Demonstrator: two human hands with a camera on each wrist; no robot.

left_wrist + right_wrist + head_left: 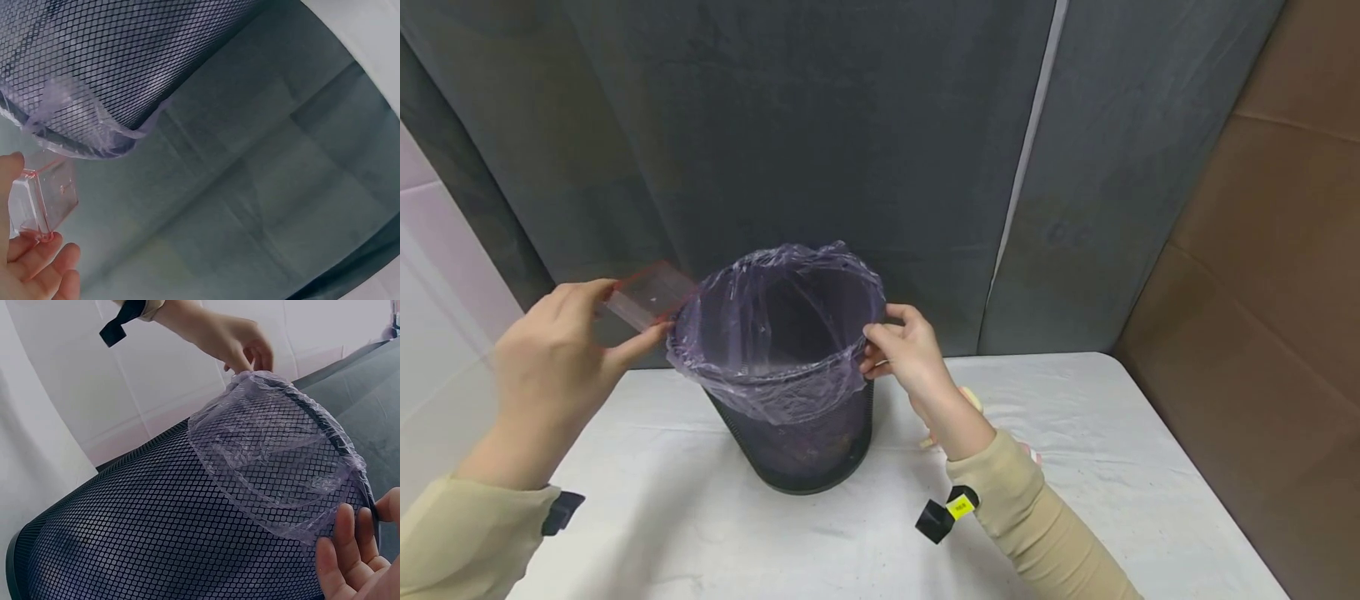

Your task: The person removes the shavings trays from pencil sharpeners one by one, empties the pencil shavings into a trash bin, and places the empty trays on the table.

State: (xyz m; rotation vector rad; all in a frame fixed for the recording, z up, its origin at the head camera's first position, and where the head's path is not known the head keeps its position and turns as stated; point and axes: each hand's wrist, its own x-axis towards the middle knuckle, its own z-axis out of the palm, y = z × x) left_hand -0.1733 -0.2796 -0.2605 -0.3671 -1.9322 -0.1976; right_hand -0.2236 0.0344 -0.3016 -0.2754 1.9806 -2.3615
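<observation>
A black mesh trash bin (805,467) stands tilted on the white table, lined with a thin purple plastic bag (782,392) folded over its rim. My left hand (561,358) pinches a clear plastic box with red edges (651,296) between thumb and fingers, just outside the bin's left rim. In the left wrist view the same box (47,194) is close to the bag's folded edge. My right hand (910,350) grips the bin's right rim through the bag. In the right wrist view its fingers (350,550) press against the mesh and bag.
Partly hidden behind the right forearm lies a small yellow and pink object (972,398) on the white table (1075,467). A dark grey curtain (850,125) hangs behind the bin. A brown panel (1277,292) stands at the right, and a pale wall (445,275) at the left.
</observation>
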